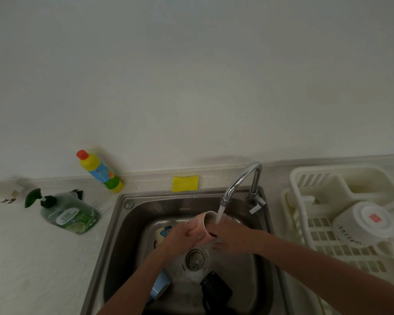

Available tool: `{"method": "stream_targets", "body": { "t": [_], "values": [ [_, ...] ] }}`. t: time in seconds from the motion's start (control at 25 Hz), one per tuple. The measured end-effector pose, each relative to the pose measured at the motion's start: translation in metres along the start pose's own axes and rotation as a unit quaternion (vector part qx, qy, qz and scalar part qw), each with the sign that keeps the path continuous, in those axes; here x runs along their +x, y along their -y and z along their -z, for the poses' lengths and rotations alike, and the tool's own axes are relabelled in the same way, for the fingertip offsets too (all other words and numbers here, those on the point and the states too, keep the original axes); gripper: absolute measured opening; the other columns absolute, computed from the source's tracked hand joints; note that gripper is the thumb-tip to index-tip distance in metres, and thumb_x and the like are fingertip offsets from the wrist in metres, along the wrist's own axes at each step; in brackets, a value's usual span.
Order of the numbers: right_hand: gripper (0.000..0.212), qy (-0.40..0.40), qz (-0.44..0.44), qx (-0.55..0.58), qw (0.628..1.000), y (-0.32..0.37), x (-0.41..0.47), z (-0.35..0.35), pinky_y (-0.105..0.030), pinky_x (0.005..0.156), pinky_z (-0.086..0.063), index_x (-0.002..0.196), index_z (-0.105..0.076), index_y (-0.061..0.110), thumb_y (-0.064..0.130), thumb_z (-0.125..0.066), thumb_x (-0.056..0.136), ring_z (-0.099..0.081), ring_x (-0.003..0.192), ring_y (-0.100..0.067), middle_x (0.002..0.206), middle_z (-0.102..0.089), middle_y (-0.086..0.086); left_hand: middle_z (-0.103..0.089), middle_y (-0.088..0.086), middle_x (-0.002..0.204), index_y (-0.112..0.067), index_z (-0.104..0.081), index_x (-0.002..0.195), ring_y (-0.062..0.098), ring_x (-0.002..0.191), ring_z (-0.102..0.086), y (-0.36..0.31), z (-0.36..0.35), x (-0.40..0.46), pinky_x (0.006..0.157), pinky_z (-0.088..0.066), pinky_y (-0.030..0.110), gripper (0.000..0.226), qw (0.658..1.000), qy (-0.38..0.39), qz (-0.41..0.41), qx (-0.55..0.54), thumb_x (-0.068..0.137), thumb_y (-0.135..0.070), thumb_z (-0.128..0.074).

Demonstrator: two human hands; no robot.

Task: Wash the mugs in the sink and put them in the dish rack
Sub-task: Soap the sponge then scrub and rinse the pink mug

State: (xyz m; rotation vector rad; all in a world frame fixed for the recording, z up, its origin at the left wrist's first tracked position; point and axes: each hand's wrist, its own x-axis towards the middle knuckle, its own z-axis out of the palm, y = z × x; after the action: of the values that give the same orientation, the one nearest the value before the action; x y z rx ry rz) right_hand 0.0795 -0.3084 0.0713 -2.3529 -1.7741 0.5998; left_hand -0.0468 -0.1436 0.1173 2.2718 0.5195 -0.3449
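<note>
Right now both hands cradle a pink mug [203, 226] under the running tap [239, 180] above the sink [121, 223]. Left hand [180, 241] fingers wrap its side; right hand [231, 238] grips its far side.

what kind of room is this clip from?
Most likely a home kitchen counter: a stainless steel sink with a chrome tap running, a white plastic dish rack beside it, and a green dish soap pump bottle on the speckled countertop.

A yellow bottle [100, 172] with a red cap stands on the pale worktop [32, 258] by the wall. In front of it, to the left, lies a green soap bottle [69, 214] with a pump. A yellow sponge [185, 183] leans against the wall.
</note>
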Motion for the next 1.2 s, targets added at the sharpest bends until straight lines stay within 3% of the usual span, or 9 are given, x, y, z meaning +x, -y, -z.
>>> {"method": "stream_targets", "body": {
  "t": [0.08, 0.24, 0.36, 0.44, 0.6, 0.76, 0.92, 1.04, 1.2],
  "values": [
    [0.048, -0.031, 0.008, -0.028, 0.999, -0.006, 0.001, 0.004, -0.043, 0.110, -0.034, 0.133, -0.042, 0.031, 0.051, -0.043, 0.089, -0.050, 0.125, -0.018, 0.134, -0.053, 0.005, -0.069, -0.002, 0.070, -0.012, -0.070, 0.085, 0.005, 0.065, -0.064, 0.002, 0.002, 0.000, 0.067, -0.055, 0.025, 0.016, 1.000, 0.006, 0.026, 0.002, 0.091, -0.026, -0.065],
    [0.043, 0.036, 0.019, -0.018, 0.999, -0.002, -0.008, 0.003, -0.042, 0.103, -0.044, 0.133, -0.049, 0.027, 0.043, -0.054, 0.093, -0.054, 0.121, -0.023, 0.132, -0.056, -0.002, -0.068, 0.001, 0.069, -0.019, -0.066, 0.076, 0.014, 0.067, -0.066, 0.000, 0.001, 0.000, 0.069, -0.056, 0.028, 0.014, 0.998, -0.006, 0.061, 0.004, 0.089, -0.019, -0.063],
    [0.042, -0.034, 0.031, -0.005, 0.999, 0.001, -0.003, 0.009, -0.042, 0.102, -0.043, 0.128, -0.047, 0.034, 0.048, -0.048, 0.088, -0.056, 0.115, -0.014, 0.128, -0.055, 0.010, -0.069, 0.001, 0.069, -0.019, -0.067, 0.076, 0.013, 0.063, -0.067, -0.005, -0.003, 0.002, 0.062, -0.057, 0.023, 0.019, 0.993, 0.004, 0.093, -0.077, 0.092, -0.011, -0.060],
    [0.045, -0.024, 0.033, -0.028, 0.999, -0.007, -0.006, 0.014, -0.042, 0.102, -0.044, 0.128, -0.048, 0.028, 0.047, -0.051, 0.088, -0.058, 0.114, -0.016, 0.129, -0.056, 0.005, -0.070, 0.003, 0.069, -0.013, -0.069, 0.078, 0.011, 0.061, -0.068, -0.006, -0.004, 0.005, 0.061, -0.056, 0.023, 0.014, 0.991, 0.014, 0.089, -0.098, 0.089, -0.009, -0.061],
    [0.029, 0.036, 0.014, 0.001, 0.999, -0.013, -0.019, 0.007, -0.031, 0.091, -0.050, 0.118, -0.063, 0.017, 0.028, -0.063, 0.091, -0.063, 0.109, -0.022, 0.122, -0.063, -0.005, -0.071, 0.006, 0.066, -0.009, -0.072, 0.075, 0.021, 0.065, -0.072, -0.009, -0.009, 0.006, 0.070, -0.061, 0.038, 0.012, 0.985, 0.031, 0.079, -0.148, 0.084, -0.009, -0.064],
    [0.019, 0.062, 0.016, -0.018, 0.998, -0.011, -0.022, 0.023, -0.032, 0.085, -0.047, 0.107, -0.067, 0.014, 0.025, -0.059, 0.095, -0.064, 0.102, -0.026, 0.108, -0.069, -0.008, -0.071, 0.008, 0.068, -0.008, -0.069, 0.080, 0.016, 0.061, -0.071, -0.015, -0.012, 0.005, 0.061, -0.056, 0.025, 0.019, 0.992, 0.069, 0.065, -0.082, 0.094, -0.014, -0.057],
    [0.027, 0.089, 0.033, -0.105, 0.990, -0.007, -0.025, 0.036, -0.037, 0.085, -0.048, 0.119, -0.062, 0.014, 0.027, -0.056, 0.097, -0.063, 0.106, -0.032, 0.114, -0.067, -0.011, -0.069, 0.001, 0.072, -0.014, -0.064, 0.082, 0.008, 0.058, -0.067, -0.022, -0.019, 0.012, 0.061, -0.054, 0.019, 0.016, 0.993, 0.090, 0.080, -0.006, 0.096, -0.017, -0.056],
    [0.030, 0.051, 0.059, -0.080, 0.994, -0.002, -0.029, 0.038, -0.039, 0.094, -0.045, 0.117, -0.063, 0.016, 0.033, -0.054, 0.095, -0.060, 0.114, -0.030, 0.121, -0.064, -0.008, -0.070, 0.003, 0.070, -0.016, -0.064, 0.076, 0.014, 0.062, -0.069, -0.016, -0.019, 0.013, 0.067, -0.060, 0.029, 0.025, 0.997, 0.065, 0.050, -0.007, 0.096, -0.024, -0.053],
    [0.052, 0.005, 0.056, -0.082, 0.995, -0.017, -0.032, 0.027, -0.048, 0.112, -0.028, 0.132, -0.051, 0.028, 0.051, -0.041, 0.086, -0.044, 0.135, -0.017, 0.143, -0.051, 0.003, -0.065, 0.001, 0.066, -0.021, -0.064, 0.073, 0.007, 0.056, -0.059, -0.003, -0.014, 0.011, 0.058, -0.050, 0.024, 0.030, 0.996, 0.090, -0.005, 0.004, 0.097, -0.037, -0.054]
  ]
}}
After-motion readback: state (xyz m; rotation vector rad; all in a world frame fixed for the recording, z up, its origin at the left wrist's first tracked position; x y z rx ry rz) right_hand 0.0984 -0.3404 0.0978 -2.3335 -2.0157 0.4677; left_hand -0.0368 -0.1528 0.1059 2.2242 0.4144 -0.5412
